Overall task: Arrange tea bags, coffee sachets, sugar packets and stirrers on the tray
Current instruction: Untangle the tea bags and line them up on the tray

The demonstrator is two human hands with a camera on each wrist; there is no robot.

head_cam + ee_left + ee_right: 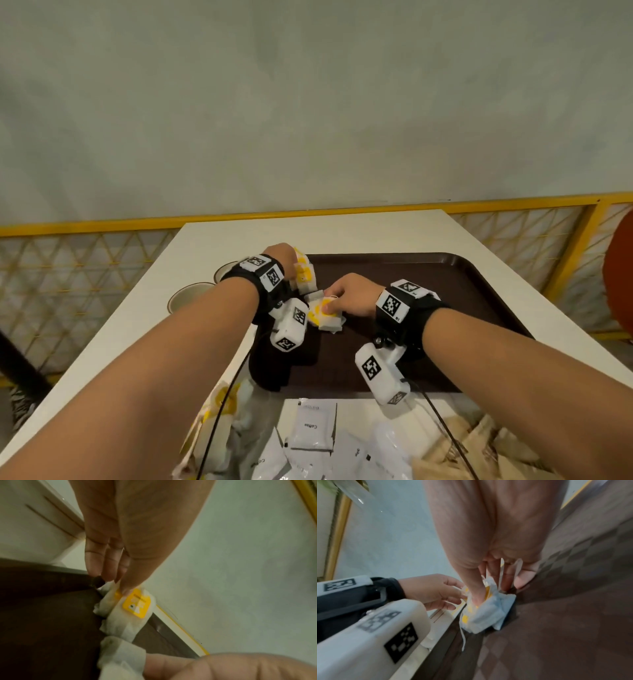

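A dark brown tray lies on the white table. My left hand is at the tray's far left corner and pinches a small stack of white tea bags with yellow tags, also seen in the left wrist view between thumb and fingers. Just to its right, my right hand pinches another bunch of tea bags low over the tray; in the right wrist view the thumb presses into this bunch, with a string hanging down. The two bunches nearly touch.
Close to me are loose white coffee sachets, more tea bags on the left and brown packets on the right. Two paper cups stand left of the tray. A yellow railing runs behind the table.
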